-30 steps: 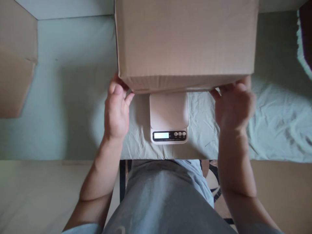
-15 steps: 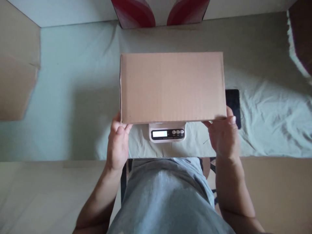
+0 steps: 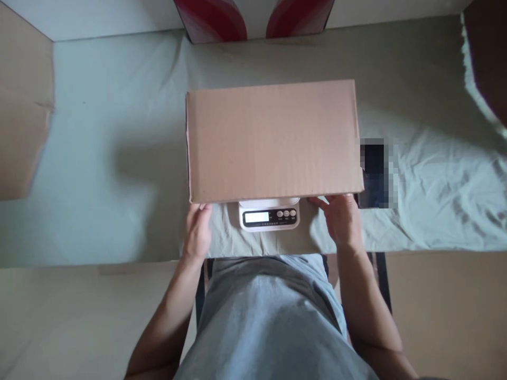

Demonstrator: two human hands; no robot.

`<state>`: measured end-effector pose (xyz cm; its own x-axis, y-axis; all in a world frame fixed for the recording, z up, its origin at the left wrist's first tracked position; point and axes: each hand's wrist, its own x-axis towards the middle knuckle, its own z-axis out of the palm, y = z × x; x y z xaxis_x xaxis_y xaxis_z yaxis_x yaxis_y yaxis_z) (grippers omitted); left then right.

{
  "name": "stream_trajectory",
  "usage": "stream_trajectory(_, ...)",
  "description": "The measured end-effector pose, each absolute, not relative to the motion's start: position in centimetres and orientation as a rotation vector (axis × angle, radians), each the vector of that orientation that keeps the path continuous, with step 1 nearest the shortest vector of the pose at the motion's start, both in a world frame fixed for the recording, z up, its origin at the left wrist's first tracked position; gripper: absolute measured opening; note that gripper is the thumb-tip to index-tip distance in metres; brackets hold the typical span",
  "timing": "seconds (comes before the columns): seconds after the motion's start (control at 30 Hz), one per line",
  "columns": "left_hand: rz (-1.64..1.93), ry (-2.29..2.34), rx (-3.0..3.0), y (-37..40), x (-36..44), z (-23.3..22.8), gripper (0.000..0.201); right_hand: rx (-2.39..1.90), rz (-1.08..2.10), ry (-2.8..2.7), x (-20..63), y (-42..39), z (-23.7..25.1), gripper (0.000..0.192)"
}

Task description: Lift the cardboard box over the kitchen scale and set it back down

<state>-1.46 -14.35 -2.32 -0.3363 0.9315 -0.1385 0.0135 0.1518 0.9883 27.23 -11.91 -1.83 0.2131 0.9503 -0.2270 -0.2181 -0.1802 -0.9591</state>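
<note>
A closed brown cardboard box (image 3: 273, 140) sits over a small white digital scale (image 3: 269, 224), covering its platform; only the front panel shows, with a lit display and several round buttons. Whether the box's weight rests on the scale, I cannot tell. My left hand (image 3: 198, 232) grips the box at its near left corner, the fingers partly hidden beneath. Under the near edge toward the right, my right hand (image 3: 344, 221) supports the box, its fingertips mostly out of sight and one finger reaching toward the scale.
A dark phone-like object (image 3: 372, 179), partly blurred, lies just right of the box. The table has a pale green cloth (image 3: 95, 126). Cardboard (image 3: 24, 100) stands at the left, a red and white panel (image 3: 214, 18) at the back, and a dark brown piece (image 3: 489, 58) at the right.
My right hand has slid left from the box's near right corner to beneath its near edge. The box has turned slightly, and the whole view has shifted a little.
</note>
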Motion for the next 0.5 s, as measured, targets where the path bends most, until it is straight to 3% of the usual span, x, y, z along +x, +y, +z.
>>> stream_trajectory(0.1, 1.378, 1.535, 0.969, -14.6, -1.2, -2.5, 0.016, -1.315, 1.199, -0.826, 27.2, -12.0, -1.6, 0.029)
stream_trajectory(0.4, 1.47, 1.433, 1.171, -14.3, 0.3, 0.4, 0.046, -1.3, 0.9, -1.017, 26.6, -11.7, -0.6, 0.044)
stream_trajectory(0.5, 1.438, 1.431, 1.2, -13.9, 1.1, 1.2, 0.055, -1.27, 0.933, -1.098, 26.2, -11.2, -0.2, 0.036)
